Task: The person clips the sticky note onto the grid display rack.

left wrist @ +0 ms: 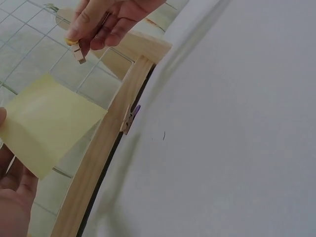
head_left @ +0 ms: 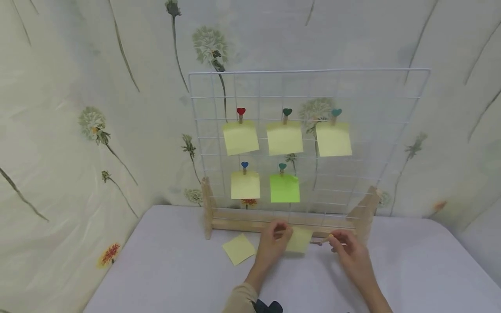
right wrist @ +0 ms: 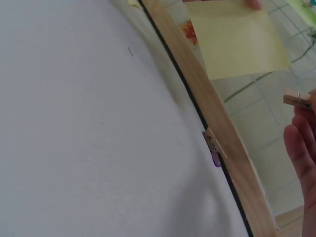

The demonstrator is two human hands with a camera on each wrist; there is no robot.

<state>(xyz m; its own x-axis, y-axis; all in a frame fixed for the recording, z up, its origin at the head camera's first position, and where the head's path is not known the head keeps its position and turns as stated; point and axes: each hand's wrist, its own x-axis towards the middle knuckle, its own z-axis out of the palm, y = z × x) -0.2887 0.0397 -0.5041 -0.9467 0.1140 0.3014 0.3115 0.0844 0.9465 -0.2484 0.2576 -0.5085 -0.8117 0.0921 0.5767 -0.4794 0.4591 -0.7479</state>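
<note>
My left hand (head_left: 275, 243) pinches a pale yellow sticky note (head_left: 299, 240) by its left edge, held up in front of the stand's wooden base bar. To the right of it my right hand (head_left: 352, 256) pinches a small wooden clothespin (left wrist: 77, 51) with a yellow end, its jaws pointing toward the note but apart from it. A second clothespin (right wrist: 212, 143), with a purple end, lies against the base bar. Another yellow sticky note (head_left: 239, 249) lies on the table left of my left hand.
A white wire grid (head_left: 309, 96) stands upright in a wooden base (head_left: 242, 224). Heart-topped clothespins hold several notes on it: a yellow row above, then a yellow note (head_left: 245, 185) and a green note (head_left: 285, 188) below. A flower-printed curtain (head_left: 98, 174) hangs behind the white table (head_left: 188, 269).
</note>
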